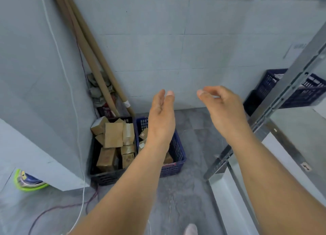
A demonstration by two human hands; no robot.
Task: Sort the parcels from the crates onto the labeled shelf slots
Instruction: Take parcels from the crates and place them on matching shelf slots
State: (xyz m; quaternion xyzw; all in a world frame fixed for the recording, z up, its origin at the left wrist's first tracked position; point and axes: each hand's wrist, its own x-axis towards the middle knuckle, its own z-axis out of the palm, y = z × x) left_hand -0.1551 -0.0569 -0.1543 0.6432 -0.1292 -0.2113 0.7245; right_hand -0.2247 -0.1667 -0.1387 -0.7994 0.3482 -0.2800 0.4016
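A black slatted plastic crate [105,179] sits on the grey floor against the far-left corner, packed with brown taped cardboard parcels [113,135]. Touching its right side, a blue slatted plastic crate [178,151] holds a few smaller brown parcels [143,134]; the left forearm crosses over it and hides much of the inside. A third dark blue crate [268,83] stands far right, behind the grey metal shelf upright [289,83]. The left hand [161,116] hangs above the blue crate, grip open, fingers straight. The right hand [222,109] hovers near the upright, grip loose and holding nothing. Long brown cardboard tubes [95,58] lean in the corner behind the crates.
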